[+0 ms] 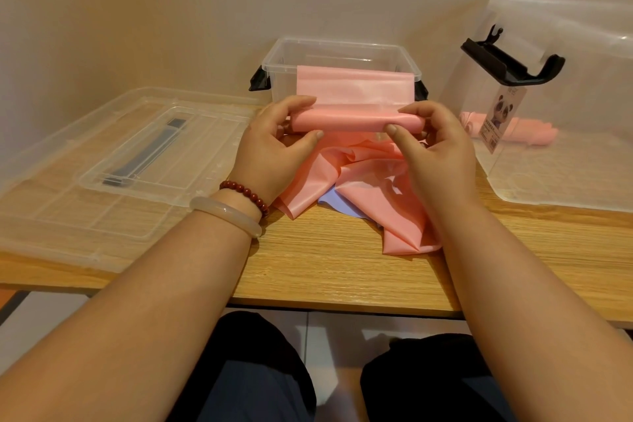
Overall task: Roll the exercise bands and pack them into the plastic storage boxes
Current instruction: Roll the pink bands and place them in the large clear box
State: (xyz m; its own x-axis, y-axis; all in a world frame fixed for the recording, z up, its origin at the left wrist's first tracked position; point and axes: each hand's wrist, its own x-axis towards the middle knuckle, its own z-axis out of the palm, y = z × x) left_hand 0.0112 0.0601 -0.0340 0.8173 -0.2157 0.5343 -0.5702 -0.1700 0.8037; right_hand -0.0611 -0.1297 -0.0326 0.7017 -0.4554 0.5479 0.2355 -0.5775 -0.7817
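A pink exercise band (346, 120) is partly rolled into a tube held above the wooden table (329, 267). My left hand (274, 147) pinches the roll's left end and my right hand (435, 144) pinches its right end. A flat length of the band rises behind the roll, and its loose tail lies crumpled on the table under my hands. A small clear storage box (342, 55) with black latches stands open just behind the roll. To the right, a large clear box (565, 161) holds a rolled pink band (527, 132).
A clear lid (120, 164) with a grey handle lies flat on the table's left side. A lilac band (342, 207) peeks out beneath the pink tail. A black-clipped lid (510, 62) leans at the large box. The wall stands close behind.
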